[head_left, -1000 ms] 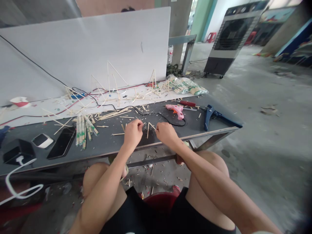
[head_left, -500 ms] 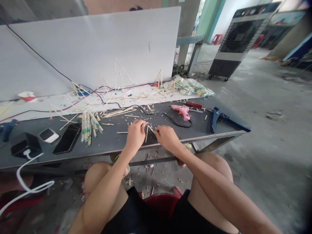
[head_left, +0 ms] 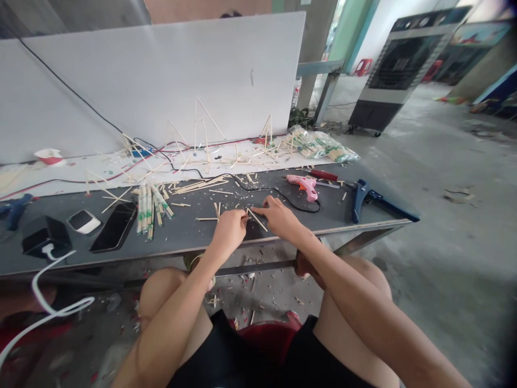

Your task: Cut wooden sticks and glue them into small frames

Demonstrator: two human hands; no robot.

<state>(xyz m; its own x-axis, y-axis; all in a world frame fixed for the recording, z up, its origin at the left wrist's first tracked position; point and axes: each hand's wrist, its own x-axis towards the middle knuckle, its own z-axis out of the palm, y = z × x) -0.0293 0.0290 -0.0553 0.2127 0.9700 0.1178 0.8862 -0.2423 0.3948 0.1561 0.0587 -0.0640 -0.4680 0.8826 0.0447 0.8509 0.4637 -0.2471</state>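
My left hand (head_left: 232, 230) is closed in a pinch on a thin wooden stick near the front edge of the dark table (head_left: 194, 248). One stick (head_left: 257, 220) slants down to the right from those fingertips. My right hand (head_left: 278, 216) is just right of it, its index finger stretched toward the stick's upper end and its thumb apart. Whether that fingertip touches the stick is too small to tell. Other sticks (head_left: 207, 219) lie left of my left hand. A pink glue gun (head_left: 304, 186) rests behind my right hand.
Wrapped stick bundles (head_left: 146, 210), a black phone (head_left: 114, 227), a white device (head_left: 83, 221) and a black box (head_left: 46, 237) sit at left. A blue cutter (head_left: 359, 200) and a red-handled tool (head_left: 323, 175) are at right. Stick frames (head_left: 205, 141) stand behind, crossed by cables.
My right hand has let go of the stick and its index finger now points out. The joined sticks have turned between my hands. The view has shifted slightly.
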